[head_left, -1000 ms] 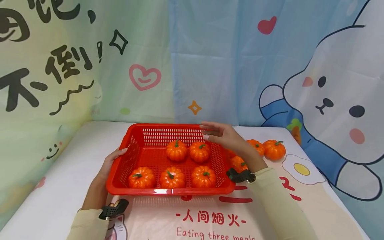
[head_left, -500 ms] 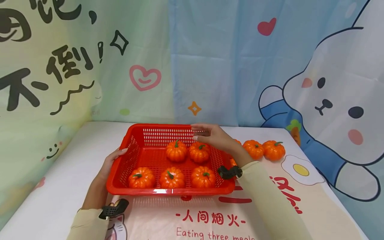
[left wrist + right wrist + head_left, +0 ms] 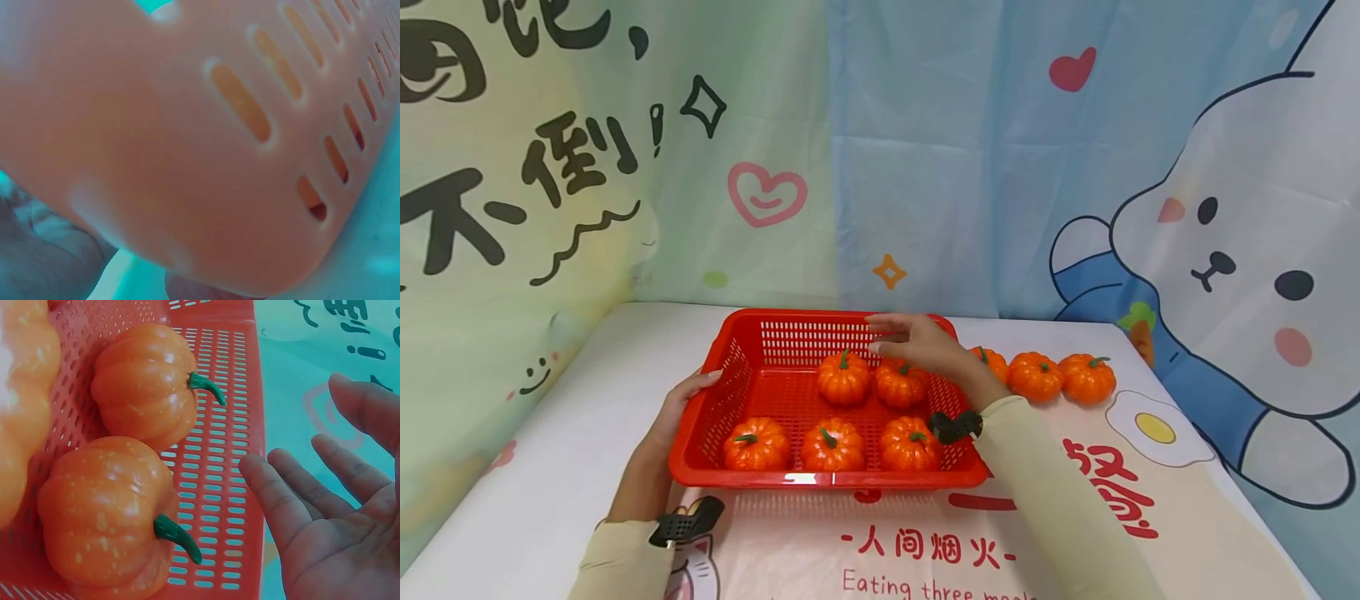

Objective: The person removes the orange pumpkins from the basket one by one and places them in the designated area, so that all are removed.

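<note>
A red plastic basket (image 3: 829, 479) with slotted walls holds several small orange pumpkins with green stems, three in the front row and two behind. My left hand (image 3: 676, 410) grips its left side, thumb over the rim and the other fingers hidden outside. Close up in the left wrist view is the slotted basket wall (image 3: 187, 175), with part of the palm below. My right hand (image 3: 917, 343) hovers over the back right of the basket, holding nothing. Its fingers are spread and relaxed in the right wrist view, beside the rim and a pumpkin (image 3: 150, 384).
A row of three pumpkins (image 3: 1036, 377) sits on the table to the right of the basket, one partly behind my right forearm. A printed mat (image 3: 970, 575) lies under the basket on the white table (image 3: 550, 467). A cartoon curtain (image 3: 917, 167) hangs behind.
My right hand has moved left across the back right of the basket, its forearm uncovering more of the pumpkins on the table. The left hand and basket stay put.
</note>
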`<state>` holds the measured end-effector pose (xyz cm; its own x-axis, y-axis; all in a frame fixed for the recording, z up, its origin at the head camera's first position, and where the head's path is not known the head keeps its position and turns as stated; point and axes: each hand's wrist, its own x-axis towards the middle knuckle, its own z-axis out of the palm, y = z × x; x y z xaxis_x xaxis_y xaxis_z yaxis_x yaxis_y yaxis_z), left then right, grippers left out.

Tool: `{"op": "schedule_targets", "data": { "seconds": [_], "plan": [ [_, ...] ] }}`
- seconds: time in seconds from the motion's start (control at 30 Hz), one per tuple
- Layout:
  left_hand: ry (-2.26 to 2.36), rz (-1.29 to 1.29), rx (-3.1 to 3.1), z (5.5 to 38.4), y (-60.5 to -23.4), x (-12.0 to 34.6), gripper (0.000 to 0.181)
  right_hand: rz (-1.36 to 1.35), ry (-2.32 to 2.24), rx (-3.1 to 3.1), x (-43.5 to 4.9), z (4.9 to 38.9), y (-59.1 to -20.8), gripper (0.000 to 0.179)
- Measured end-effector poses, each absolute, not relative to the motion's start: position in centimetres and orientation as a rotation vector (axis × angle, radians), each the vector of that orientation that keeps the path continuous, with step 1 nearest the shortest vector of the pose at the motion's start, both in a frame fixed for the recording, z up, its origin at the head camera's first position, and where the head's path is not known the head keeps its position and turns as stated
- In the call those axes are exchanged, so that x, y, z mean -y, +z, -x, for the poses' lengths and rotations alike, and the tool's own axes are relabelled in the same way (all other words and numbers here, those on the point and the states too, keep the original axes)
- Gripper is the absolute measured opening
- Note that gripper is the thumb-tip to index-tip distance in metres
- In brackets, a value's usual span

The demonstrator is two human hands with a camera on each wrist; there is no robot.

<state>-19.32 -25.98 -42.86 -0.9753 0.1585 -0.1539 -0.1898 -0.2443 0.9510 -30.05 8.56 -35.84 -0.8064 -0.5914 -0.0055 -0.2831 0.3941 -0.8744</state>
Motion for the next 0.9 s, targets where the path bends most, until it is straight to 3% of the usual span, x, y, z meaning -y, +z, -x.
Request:
{"op": "schedule_targets", "data": {
  "seconds": [0.9],
  "plan": [
    [2.318,0.031,-1.765,19.3,-42.8,26.0,0.052,0.678,-1.195,-2.394,-6.1,31.8,-37.6,0.056]
  ]
}}
